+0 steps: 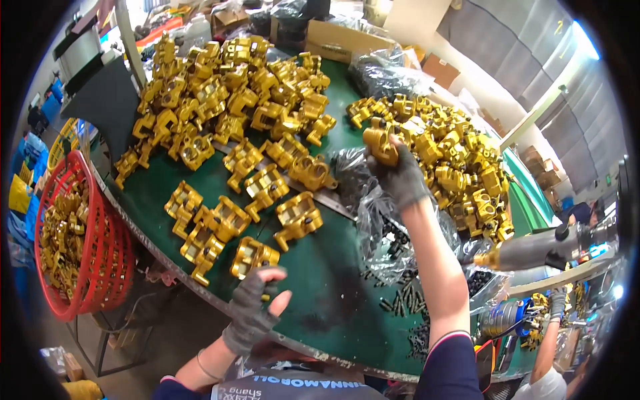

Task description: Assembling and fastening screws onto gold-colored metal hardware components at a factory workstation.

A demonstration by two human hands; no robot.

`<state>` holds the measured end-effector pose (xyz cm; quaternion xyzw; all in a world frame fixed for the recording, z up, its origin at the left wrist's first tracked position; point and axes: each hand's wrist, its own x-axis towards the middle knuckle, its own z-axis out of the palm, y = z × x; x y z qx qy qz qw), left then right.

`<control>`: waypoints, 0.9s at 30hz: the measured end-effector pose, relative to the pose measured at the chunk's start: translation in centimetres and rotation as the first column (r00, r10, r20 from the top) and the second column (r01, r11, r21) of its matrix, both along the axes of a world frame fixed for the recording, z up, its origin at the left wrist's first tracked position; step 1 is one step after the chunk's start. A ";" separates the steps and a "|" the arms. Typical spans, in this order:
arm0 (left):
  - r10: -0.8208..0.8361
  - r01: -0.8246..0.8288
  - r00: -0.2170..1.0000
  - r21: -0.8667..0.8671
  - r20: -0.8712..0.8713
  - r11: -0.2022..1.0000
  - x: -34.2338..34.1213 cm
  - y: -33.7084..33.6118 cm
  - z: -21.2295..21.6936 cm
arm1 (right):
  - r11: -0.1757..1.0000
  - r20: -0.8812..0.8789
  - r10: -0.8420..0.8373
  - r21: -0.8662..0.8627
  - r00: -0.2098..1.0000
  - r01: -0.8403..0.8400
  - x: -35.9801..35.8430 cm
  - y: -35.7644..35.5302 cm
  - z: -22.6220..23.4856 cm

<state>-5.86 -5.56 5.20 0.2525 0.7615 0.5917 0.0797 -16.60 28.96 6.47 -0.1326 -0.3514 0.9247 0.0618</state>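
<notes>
My right hand [401,179], in a dark fingerless glove, reaches out over the bench. Its fingers are closed round a gold brake caliper [380,143], held up at the edge of the right-hand heap of calipers [457,157]. Near the bench's front edge is my left hand [257,307], gloved the same way, with thumb and forefinger apart. Just beyond it lies another gold caliper [253,259], partly hidden by the fingers; contact between them is unclear. Several more calipers stand in loose rows ahead, among them one caliper [298,217] nearest the middle.
A large caliper heap [227,87] covers the far left of the green bench [320,280]. Clear plastic bags [380,233] and small dark pins [403,300] lie at right, beside a grey power tool [540,248]. A red basket [120,267] of parts stands left. A co-worker's arm [548,340] shows lower right.
</notes>
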 end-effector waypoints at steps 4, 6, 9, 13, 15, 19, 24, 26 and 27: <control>0.072 -0.204 0.877 -0.232 -0.475 0.951 -0.1 -1.5 -0.4 | 0.873 -0.084 -0.469 0.105 0.879 0.476 -7.2 5.3 2.2; 0.118 -0.317 0.825 -0.279 -0.553 0.906 0.0 -1.4 -1.0 | 0.795 -0.181 -0.555 0.174 0.812 0.582 -8.8 7.4 2.3; 0.113 -0.387 0.789 -0.345 -0.605 0.855 0.3 -0.2 -1.4 | 0.393 -0.411 -0.378 0.740 0.830 0.546 -9.0 3.4 1.5; 0.075 -0.463 0.722 -0.399 -0.688 0.792 -0.8 0.5 -3.5 | 0.329 -0.387 -0.061 0.863 0.920 0.384 2.8 -10.5 1.8; 0.059 -0.486 0.635 -0.339 -0.770 0.805 -1.3 0.5 -4.7 | -0.061 -0.342 0.113 0.935 0.933 0.350 9.1 -12.6 1.2; -0.034 -0.317 0.694 -0.348 -0.719 0.882 -0.6 -0.2 -4.8 | -0.526 -0.185 0.163 0.815 0.969 0.244 18.8 -8.8 -1.1; -0.275 0.023 0.670 -0.351 -0.690 0.936 1.5 0.5 -4.3 | -0.228 0.118 -0.263 0.957 0.957 -0.181 24.9 -4.9 -0.4; -0.249 0.037 0.670 -0.302 -0.700 0.952 1.9 0.9 -4.1 | -0.402 0.160 -0.230 0.883 0.960 -0.244 26.5 -4.4 -1.2; -0.236 0.045 0.669 -0.279 -0.705 0.959 2.1 1.0 -4.0 | -0.401 0.161 -0.234 0.882 0.959 -0.246 26.7 -4.5 -1.8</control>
